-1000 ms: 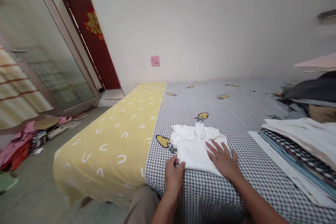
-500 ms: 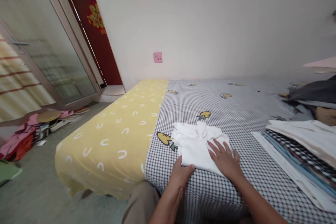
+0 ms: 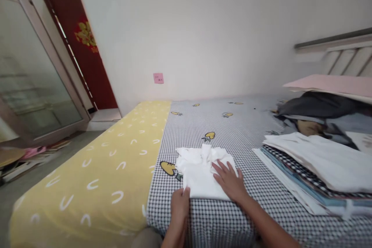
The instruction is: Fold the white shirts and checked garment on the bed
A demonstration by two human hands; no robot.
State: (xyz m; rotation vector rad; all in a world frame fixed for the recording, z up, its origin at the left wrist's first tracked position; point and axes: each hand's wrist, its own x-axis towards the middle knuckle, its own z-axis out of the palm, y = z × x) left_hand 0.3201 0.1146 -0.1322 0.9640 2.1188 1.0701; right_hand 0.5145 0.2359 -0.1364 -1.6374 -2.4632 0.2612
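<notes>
A folded white garment lies near the front edge of the bed on a black-and-white checked sheet. My right hand rests flat on its right half with the fingers spread. My left hand is at the garment's near left corner, fingers curled over the edge of the cloth. What lies under the curled fingers is hidden.
A stack of folded clothes lies to the right on the bed, with dark clothes and a pink board behind. A yellow sheet covers the bed's left part. Glass door and floor clutter are at left.
The head view has swung to the right and down a little. My left hand has shifted along the garment's near edge to its left corner. My right hand stays flat on the cloth.
</notes>
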